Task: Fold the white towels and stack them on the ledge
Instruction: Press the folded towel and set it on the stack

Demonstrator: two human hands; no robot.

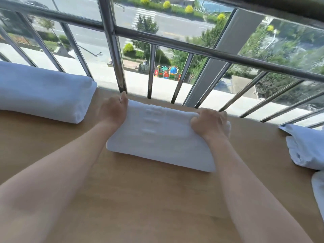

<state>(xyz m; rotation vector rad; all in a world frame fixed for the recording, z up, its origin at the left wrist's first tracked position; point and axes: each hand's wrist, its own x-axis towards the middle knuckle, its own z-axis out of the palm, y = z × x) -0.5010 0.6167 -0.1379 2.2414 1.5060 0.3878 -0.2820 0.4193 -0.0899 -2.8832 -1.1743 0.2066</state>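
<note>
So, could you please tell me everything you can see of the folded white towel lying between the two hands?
The folded white terry towel is a thick, soft, roughly rectangular pad of several layers, with faint raised ribs on top; the picture is blurred there. It lies flat on the light wooden ledge, its far edge close to the shiny metal railing bars. The left hand holds its far left corner, and the right hand, fingers curled, grips its far right corner, where the cloth bunches.
</note>
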